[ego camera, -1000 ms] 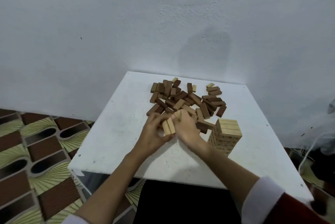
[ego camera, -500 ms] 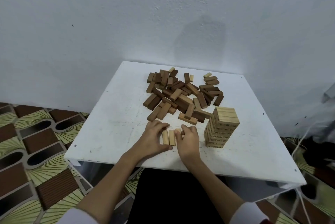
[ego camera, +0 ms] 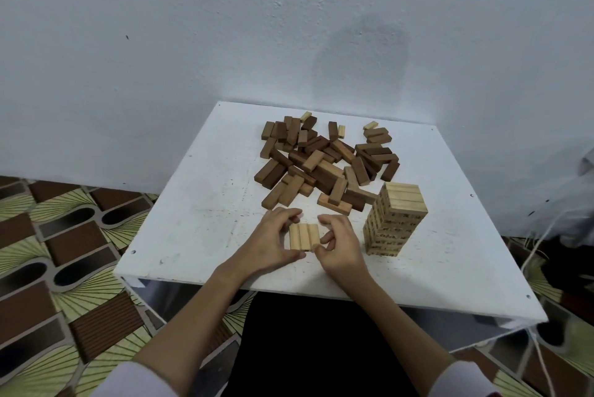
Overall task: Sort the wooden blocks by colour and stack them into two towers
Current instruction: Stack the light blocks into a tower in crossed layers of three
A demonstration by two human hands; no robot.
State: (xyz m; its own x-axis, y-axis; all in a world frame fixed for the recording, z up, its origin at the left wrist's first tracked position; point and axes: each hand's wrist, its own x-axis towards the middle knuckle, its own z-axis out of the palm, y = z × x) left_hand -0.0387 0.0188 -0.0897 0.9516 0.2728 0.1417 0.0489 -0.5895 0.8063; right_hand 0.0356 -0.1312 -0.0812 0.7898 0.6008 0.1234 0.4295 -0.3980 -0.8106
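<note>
Three light wooden blocks (ego camera: 304, 237) lie side by side as a flat row on the white table (ego camera: 199, 204), near its front edge. My left hand (ego camera: 273, 239) curls round the row's left side, thumb at the near end and fingers at the far end. My right hand (ego camera: 340, 242) pinches the row's right side the same way. A light-coloured tower (ego camera: 395, 220), several layers tall, stands to the right of my hands. Behind them a loose pile of mostly dark brown blocks (ego camera: 324, 162) is spread out, with a few light ones mixed in.
The table stands against a white wall (ego camera: 225, 27). Patterned floor tiles (ego camera: 64, 252) lie to the left. At the right edge are white cords (ego camera: 533, 242) and dark objects on the floor.
Both hands drew the light blocks from the pile's edge toward the front of the table and squared them into a flat row of three. The camera view shifted downward.
</note>
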